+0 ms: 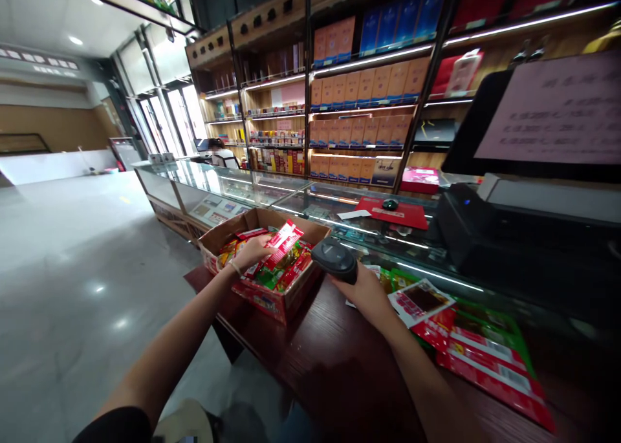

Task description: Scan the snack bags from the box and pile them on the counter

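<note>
My left hand (pixel 253 251) is closed on a red snack packet (pixel 285 241), held up just over an open cardboard box (pixel 264 304). Inside the box lie several red, green and yellow packets (pixel 276 276). In my right hand (pixel 365 293) is a black handheld barcode scanner (pixel 334 259), its head turned toward the box and the packet. The fingers around its handle are partly hidden. To the right of that hand, red and green packets (pixel 490 359) lie in a loose pile, with a white-edged packet (pixel 421 301) on top.
The box stands on a dark red wooden table (pixel 310 359). Behind it runs a glass display counter (pixel 242 187), with a red mat (pixel 395 213) and a mouse (pixel 389 204). A black checkout monitor (pixel 543 119) rises at right. Shelves of boxed goods (pixel 363 90) line the wall.
</note>
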Demonstrator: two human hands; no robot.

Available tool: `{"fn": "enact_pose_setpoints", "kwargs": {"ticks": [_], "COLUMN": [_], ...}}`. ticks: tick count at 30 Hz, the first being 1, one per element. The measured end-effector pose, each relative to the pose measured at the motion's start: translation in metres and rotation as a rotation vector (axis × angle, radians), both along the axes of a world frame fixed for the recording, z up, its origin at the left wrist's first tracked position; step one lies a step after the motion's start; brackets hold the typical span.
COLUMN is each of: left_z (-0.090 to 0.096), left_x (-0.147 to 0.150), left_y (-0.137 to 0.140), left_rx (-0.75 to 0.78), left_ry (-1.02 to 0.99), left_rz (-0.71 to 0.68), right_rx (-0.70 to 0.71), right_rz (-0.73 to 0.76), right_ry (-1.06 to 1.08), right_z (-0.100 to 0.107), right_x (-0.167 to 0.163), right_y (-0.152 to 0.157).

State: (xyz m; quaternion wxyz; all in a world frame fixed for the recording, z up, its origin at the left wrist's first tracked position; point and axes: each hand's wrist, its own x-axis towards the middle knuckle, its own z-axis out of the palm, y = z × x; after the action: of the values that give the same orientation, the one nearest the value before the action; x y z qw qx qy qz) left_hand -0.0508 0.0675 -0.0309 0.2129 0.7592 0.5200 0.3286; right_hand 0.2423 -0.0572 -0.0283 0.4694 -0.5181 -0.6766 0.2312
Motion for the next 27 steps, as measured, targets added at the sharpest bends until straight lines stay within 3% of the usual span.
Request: {"fn": "enact_pose_setpoints", "kwargs": {"ticks": [3,8,12,15,19,23,27], "left_z": [-0.004,0.007,0.029,0.033,0.009,-0.037,-0.079], "left_x": [-0.001,0.012,0.05,0.095,0.166,0.232,0.286], "left_y": [0.0,-0.007,-0.026,-0.048,-0.069,-0.066,-0.054], "left_rx": [-0.035,0.05,0.128,0.225,0.248,-0.001,-0.21], "left_ry": [-0.045,-0.28,-0.352,-0.306,-0.302,-0.487,-0.533], "left_rz": [-0.061,0.018,0.003,-0.007,-0.088,-0.232,-0.19], "right_rx": [-0.02,0.065,0.084,0.062,0.036,0.083,0.073], "right_rz": [-0.002,-0.128,-0.206,-0.239,-0.289,-0.383,-0.456], "right_ry": [0.038,0.085,0.171,0.25,0.292,0.251,0.237], "right_z": [0.004,0.011,0.02,0.025,0.025,0.022,0.02], "right_x": [0.005,0.035,0.072,0.099,0.131,0.155,0.171], "right_y": [-0.002,0.001,0.0,-0.004,-0.009,-0.013,-0.017]}}
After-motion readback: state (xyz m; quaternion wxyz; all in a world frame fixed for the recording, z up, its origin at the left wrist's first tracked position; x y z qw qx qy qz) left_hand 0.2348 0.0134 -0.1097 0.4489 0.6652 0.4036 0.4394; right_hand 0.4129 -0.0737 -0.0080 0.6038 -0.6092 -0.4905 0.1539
